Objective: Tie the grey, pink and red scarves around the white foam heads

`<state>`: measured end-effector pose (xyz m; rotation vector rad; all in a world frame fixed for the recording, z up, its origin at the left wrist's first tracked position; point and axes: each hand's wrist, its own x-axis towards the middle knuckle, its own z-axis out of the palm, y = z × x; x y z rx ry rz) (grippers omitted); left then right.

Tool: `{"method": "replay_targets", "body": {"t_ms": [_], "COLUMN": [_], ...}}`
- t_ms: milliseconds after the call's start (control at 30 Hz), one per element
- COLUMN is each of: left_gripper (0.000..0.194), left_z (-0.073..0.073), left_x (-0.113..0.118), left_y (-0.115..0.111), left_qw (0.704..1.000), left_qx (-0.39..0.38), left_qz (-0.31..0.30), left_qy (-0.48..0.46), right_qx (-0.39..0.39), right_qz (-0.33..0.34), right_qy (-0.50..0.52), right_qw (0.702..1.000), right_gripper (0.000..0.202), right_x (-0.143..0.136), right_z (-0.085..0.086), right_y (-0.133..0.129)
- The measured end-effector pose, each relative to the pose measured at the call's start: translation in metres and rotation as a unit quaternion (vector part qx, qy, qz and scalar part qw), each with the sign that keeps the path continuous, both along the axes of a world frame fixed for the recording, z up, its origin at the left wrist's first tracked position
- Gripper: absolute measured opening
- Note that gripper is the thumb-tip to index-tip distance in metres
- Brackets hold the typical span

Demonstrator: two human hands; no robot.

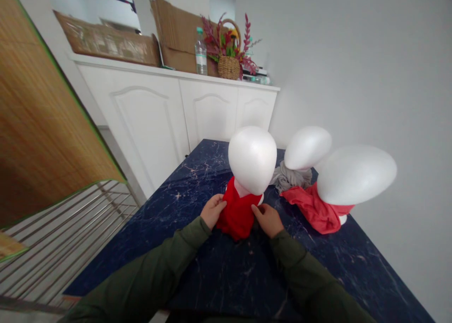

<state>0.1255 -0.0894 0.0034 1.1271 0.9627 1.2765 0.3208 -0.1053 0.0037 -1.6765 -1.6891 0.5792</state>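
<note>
A white foam mannequin head point(253, 159) stands upright on the dark blue marbled table point(183, 181). Bright red cloth point(237, 213) wraps round its neck and hangs down over the base in front. My left hand point(213, 211) pinches the cloth's left edge between thumb and fingers. On the other side, my right hand point(268, 219) grips the right edge the same way. To the right are two more white heads, one point(308, 148) with grey cloth point(291, 176) at its base, the other point(356, 174) with coral-red cloth point(318, 210) spread beside it.
White cabinets point(148, 125) stand behind the table, bearing cardboard boxes point(109, 40), a water bottle point(201, 54) and a flower basket point(229, 67). A metal rack point(70, 238) and a bamboo mat point(45, 106) are at the left. The wall bounds the right side.
</note>
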Motion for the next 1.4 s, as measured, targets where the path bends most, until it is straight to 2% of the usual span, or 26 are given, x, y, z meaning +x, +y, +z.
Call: {"method": "replay_targets", "body": {"t_ms": [100,233,300,367,433,533,633,767,833,867,933,1000,1033,1067,1133,1200,1233,1300,1400], "left_gripper": [0.018,0.018,0.017,0.014,0.004,0.017,0.02,0.016,0.031,0.039,0.045,0.042,0.039,0.035,0.027,0.022,0.022,0.026,0.033], "left_z": [0.002,0.002,0.004,0.009,0.017,0.025,0.024,0.015,0.011,0.009,0.004,-0.003,-0.006,-0.009,-0.014,-0.015,-0.013,-0.007,0.007], "left_x": [-0.004,0.002,0.002,-0.005,-0.021,-0.056,-0.088,-0.108,-0.106,-0.102,-0.089,-0.072,-0.064,-0.056,-0.046,-0.045,-0.047,-0.052,-0.053], "left_y": [0.001,-0.005,-0.006,-0.001,0.009,0.029,0.047,0.058,0.058,0.056,0.049,0.041,0.039,0.037,0.041,0.053,0.061,0.081,0.104], "left_qw": [0.997,0.991,0.987,0.984,0.979,0.969,0.966,0.958,0.95,0.948,0.933,0.876,0.847,0.833,0.825,0.813,0.808,0.8,0.795], "left_qx": [-0.023,-0.032,-0.043,-0.061,-0.085,-0.108,-0.097,-0.052,-0.018,0.014,0.103,0.179,0.196,0.198,0.187,0.176,0.172,0.161,0.171], "left_qz": [-0.009,-0.09,-0.099,-0.056,0.029,0.132,0.186,0.273,0.311,0.317,0.275,0.185,0.145,0.118,0.103,0.107,0.113,0.131,0.159], "left_qy": [-0.073,-0.092,-0.118,-0.156,-0.182,-0.176,-0.149,-0.075,-0.033,0.018,0.207,0.408,0.472,0.503,0.523,0.544,0.552,0.563,0.56], "right_qx": [-0.064,-0.086,-0.078,-0.07,-0.062,-0.033,0.002,0.012,0.012,0.012,0.017,0.027,0.035,0.038,0.025,-0.005,-0.019,-0.031,-0.058], "right_qz": [0.027,0.024,0.014,0.004,0.004,0.018,-0.004,-0.028,-0.031,-0.033,-0.042,-0.056,-0.059,-0.05,-0.011,0.029,0.041,0.056,0.151], "right_qy": [0.008,0.174,0.234,0.276,0.321,0.412,0.453,0.423,0.396,0.379,0.339,0.301,0.275,0.224,0.078,-0.052,-0.085,-0.083,-0.051], "right_qw": [0.998,0.981,0.969,0.959,0.945,0.91,0.891,0.906,0.918,0.925,0.94,0.952,0.959,0.973,0.997,0.998,0.995,0.994,0.986], "right_gripper": [0.052,0.044,0.037,0.039,0.043,0.042,0.036,0.036,0.037,0.037,0.038,0.038,0.039,0.043,0.048,0.038,0.031,0.021,0.02], "right_x": [0.001,-0.012,-0.015,-0.009,0.005,0.036,0.064,0.081,0.079,0.076,0.069,0.062,0.059,0.056,0.053,0.052,0.052,0.054,0.056], "right_z": [-0.001,-0.012,-0.017,-0.02,-0.019,-0.015,-0.014,-0.014,-0.016,-0.016,-0.017,-0.017,-0.016,-0.015,-0.012,-0.01,-0.008,-0.005,0.0], "right_y": [0.015,0.022,0.022,0.023,0.024,0.03,0.037,0.04,0.039,0.038,0.036,0.032,0.029,0.025,0.013,-0.001,-0.008,-0.021,-0.033]}}
